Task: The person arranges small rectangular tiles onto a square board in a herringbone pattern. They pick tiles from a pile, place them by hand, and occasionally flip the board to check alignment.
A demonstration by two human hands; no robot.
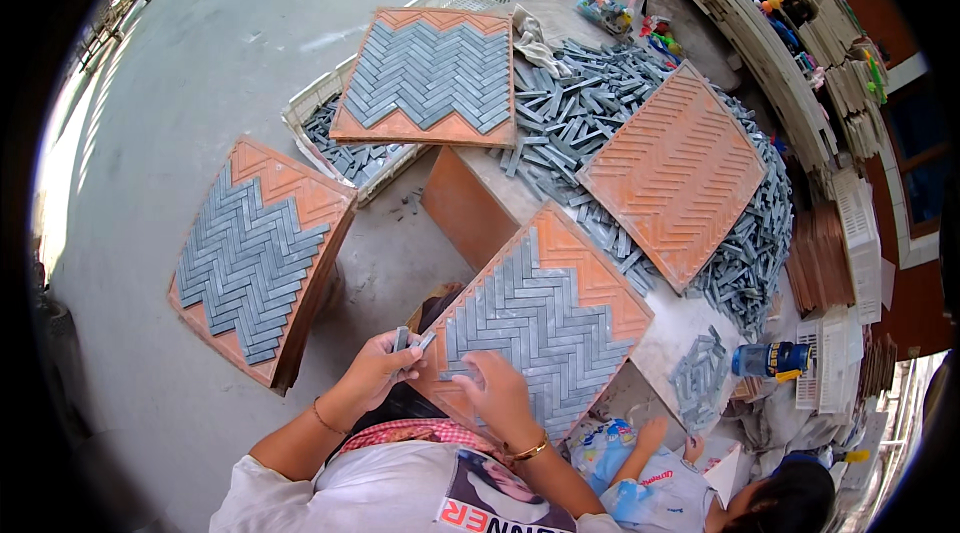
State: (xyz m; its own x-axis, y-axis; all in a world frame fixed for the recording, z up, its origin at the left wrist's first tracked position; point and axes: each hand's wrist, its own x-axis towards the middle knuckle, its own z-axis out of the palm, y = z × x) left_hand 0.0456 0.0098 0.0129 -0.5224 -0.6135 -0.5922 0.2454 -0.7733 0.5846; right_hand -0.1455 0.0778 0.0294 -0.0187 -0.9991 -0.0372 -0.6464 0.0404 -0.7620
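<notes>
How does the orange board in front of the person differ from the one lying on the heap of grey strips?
The front board is mostly covered with neatly laid grey strips; the heap board is bare. The front board has the right hand over it; the heap board has no hand on it and rests on loose strips. Both are orange with raised zigzag ridges.

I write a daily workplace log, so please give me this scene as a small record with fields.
Front board: orange, partly covered with grey bars in zigzag rows
Left grip: holds small bars, beside the front board
Right grip: over the front board; contact unclear
Left board, far board: orange, also partly covered
Right board: orange, ridged, without bars
Loose pile: grey bars, around the right board
Bottle: blue, at right
Other person: lower right
</notes>
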